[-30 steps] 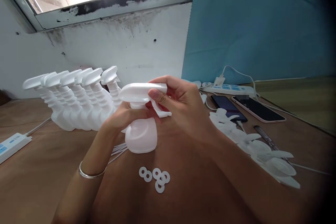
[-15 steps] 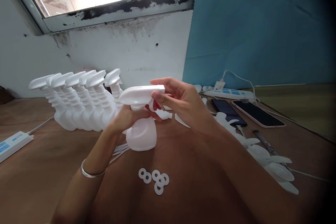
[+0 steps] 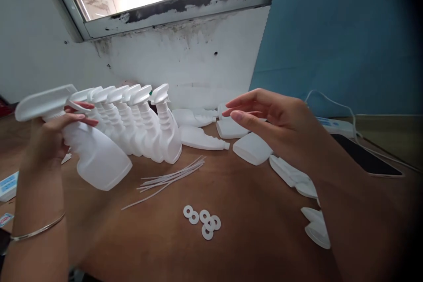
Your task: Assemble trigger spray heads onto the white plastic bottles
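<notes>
Smooth, narrow-necked white plastic spray bottle [image 3: 97, 155], tilted, in left fingers [image 3: 68, 120].

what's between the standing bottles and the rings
In the head view, thin white strands lie between the standing bottles and the rings.

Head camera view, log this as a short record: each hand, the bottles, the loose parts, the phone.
Left hand: gripping a white spray bottle, tilted
Right hand: raised, thumb and fingers apart, no object visible in it
Upright row: white bottles with spray heads
Lying bottles: white; one shows a bare neck
Thin tubes: loose bundle on the table
White rings: six, clustered, some overlapping
Phone: far right, partly hidden
</notes>
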Tool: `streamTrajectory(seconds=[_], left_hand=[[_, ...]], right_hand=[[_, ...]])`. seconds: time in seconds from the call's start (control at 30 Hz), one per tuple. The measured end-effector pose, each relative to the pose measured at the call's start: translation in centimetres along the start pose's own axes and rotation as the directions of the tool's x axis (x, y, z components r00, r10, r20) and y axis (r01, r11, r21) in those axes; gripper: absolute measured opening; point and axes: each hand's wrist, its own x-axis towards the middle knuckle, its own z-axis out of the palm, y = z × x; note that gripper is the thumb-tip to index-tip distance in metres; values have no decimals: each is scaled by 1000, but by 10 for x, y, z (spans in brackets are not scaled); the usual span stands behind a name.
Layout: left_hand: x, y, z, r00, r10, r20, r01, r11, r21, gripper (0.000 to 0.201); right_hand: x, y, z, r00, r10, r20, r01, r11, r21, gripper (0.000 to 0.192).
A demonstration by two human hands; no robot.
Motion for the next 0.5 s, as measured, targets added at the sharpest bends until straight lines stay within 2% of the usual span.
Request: streamTrajectory(seconds=[0.03, 0.07, 0.2, 0.27, 0.33, 0.4, 0.5], left_hand=[[2, -9, -9, 991, -75, -108, 78, 997, 20, 8], [4, -17, -18, 984, -99, -145, 105, 994, 31, 9], [9, -38, -42, 969, -130, -212, 136, 991, 15, 9], [7, -44, -50, 971, -119, -209, 126, 992, 19, 10], [-1, -52, -58, 979, -118, -169, 134, 987, 88, 22], [-13, -64, -67, 987, -114, -113, 138, 961, 238, 35], [-35, -84, -78, 997, -74, -26, 78, 863, 499, 43]], right_hand=[[-1, -1, 1, 1000, -9, 12, 9, 1000, -22, 21], [-2, -2, 2, 1000, -14, 21, 15, 999, -45, 22], [-4, -6, 2, 1000, -10, 25, 13, 991, -130, 23], [-5, -7, 2, 1000, -17, 20, 20, 988, -154, 23], [-6, -8, 2, 999, -30, 12, 32, 984, -173, 22], [-6, -8, 2, 999, -40, 8, 40, 981, -192, 21], [-8, -8, 3, 998, -66, 18, 69, 975, -212, 19]])
